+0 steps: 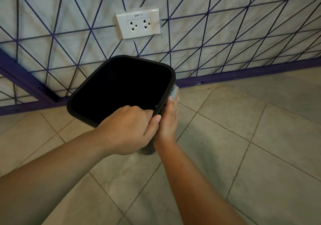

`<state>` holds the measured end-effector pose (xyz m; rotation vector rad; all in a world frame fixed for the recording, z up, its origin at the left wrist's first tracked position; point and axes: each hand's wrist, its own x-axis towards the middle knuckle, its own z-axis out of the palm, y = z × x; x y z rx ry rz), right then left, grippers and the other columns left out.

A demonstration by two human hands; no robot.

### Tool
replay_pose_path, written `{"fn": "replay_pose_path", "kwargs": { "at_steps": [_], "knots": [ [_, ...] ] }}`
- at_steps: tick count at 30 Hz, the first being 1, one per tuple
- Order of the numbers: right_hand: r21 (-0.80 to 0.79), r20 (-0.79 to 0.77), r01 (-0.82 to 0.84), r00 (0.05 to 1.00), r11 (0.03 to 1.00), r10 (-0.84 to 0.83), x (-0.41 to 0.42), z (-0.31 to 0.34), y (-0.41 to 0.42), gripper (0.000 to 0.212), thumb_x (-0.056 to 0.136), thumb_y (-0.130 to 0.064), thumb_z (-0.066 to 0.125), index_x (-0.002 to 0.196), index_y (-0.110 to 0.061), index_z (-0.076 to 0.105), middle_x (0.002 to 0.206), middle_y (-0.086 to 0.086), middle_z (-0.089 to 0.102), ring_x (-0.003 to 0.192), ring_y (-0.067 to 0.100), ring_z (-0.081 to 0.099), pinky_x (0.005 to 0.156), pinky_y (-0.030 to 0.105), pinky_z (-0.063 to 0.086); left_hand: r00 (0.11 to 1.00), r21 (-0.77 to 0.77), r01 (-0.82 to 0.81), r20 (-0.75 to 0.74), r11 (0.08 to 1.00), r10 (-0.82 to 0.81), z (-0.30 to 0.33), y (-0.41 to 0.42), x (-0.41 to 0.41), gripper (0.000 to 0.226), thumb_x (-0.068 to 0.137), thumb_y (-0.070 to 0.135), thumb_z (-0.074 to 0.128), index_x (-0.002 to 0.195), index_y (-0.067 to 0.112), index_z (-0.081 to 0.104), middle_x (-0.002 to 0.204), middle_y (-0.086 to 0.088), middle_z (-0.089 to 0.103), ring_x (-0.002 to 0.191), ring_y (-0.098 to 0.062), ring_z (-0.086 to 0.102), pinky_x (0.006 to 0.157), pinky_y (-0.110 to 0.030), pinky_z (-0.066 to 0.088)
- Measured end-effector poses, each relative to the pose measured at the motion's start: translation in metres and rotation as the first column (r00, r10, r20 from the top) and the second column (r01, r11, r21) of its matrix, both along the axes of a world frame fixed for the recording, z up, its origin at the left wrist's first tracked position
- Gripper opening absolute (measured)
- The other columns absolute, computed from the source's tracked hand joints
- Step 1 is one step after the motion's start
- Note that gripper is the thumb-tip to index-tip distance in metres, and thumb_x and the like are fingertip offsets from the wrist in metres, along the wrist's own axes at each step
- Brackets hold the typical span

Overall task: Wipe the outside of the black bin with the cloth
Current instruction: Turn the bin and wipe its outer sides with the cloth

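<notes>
The black bin [97, 78] stands on the tiled floor close to the wall, its square mouth open towards me and its inside dark. My left hand [128, 129] grips the bin's near rim, fingers curled over the edge. My right hand [169, 118] presses flat against the bin's right outer side. A grey cloth [174, 91] pokes out beyond its fingertips, between the hand and the bin wall. Most of the cloth is hidden under the hand.
A white wall with purple line pattern rises right behind the bin, with a purple skirting [243, 74] along its foot. A white double socket [139, 24] sits above the bin. Beige floor tiles [243, 137] spread to the right and near side.
</notes>
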<state>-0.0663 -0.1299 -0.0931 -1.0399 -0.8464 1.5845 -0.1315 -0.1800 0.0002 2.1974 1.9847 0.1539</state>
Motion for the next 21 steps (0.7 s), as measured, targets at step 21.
{"fn": "replay_pose_path", "kwargs": {
  "at_steps": [21],
  "knots": [
    [-0.023, 0.068, 0.036, 0.997, 0.999, -0.034, -0.001, -0.010, 0.006, 0.094, 0.083, -0.085, 0.038, 0.156, -0.027, 0.050, 0.168, 0.000, 0.043, 0.161, 0.022, 0.030, 0.132, 0.055, 0.021, 1.000, 0.006, 0.003, -0.022, 1.000, -0.003, 0.001, -0.001, 0.001, 0.048, 0.092, 0.051, 0.011, 0.077, 0.027, 0.051, 0.062, 0.006, 0.056, 0.057, -0.009, 0.055, 0.055, -0.024, 0.037]
  ]
}}
